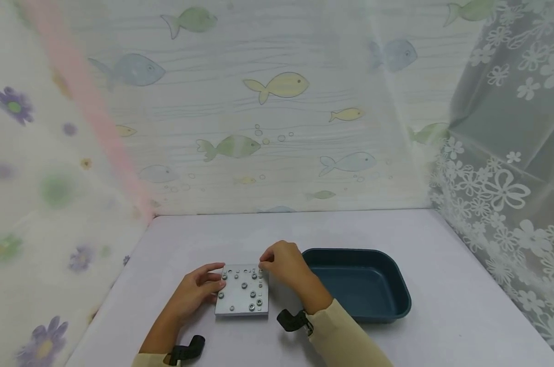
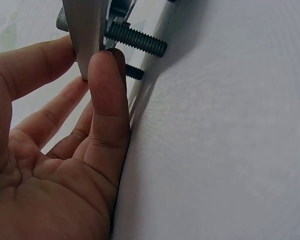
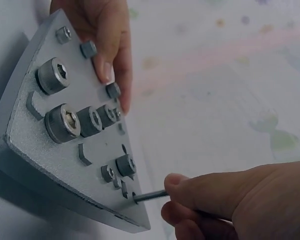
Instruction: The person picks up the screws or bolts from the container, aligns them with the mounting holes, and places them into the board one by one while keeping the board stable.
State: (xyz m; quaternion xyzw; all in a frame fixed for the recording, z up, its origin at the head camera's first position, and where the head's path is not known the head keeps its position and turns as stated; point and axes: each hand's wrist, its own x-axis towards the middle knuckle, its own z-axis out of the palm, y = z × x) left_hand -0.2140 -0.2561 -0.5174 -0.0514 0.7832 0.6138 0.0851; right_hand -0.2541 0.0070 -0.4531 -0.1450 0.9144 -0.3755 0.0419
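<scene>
A silver metal plate [image 1: 233,298] with several socket-head screws in its face is near the table's front. My left hand [image 1: 192,293] grips its left edge, thumb and fingers pinching the rim in the left wrist view. Threaded screw shanks [image 2: 140,41] stick out beneath the plate there. At the far right corner, my right hand [image 1: 286,262] pinches a thin metal rod [image 3: 151,195] between thumb and fingers. The rod's end meets a hole by the plate's edge; its other end is hidden in the fingers, so its exact kind cannot be told.
A dark blue rectangular tray [image 1: 359,288] stands right of the plate, just behind and beside my right forearm. The white table [image 1: 442,285] is bordered by a fish-print curtain [image 1: 277,173] at the back and hanging cloths on both sides.
</scene>
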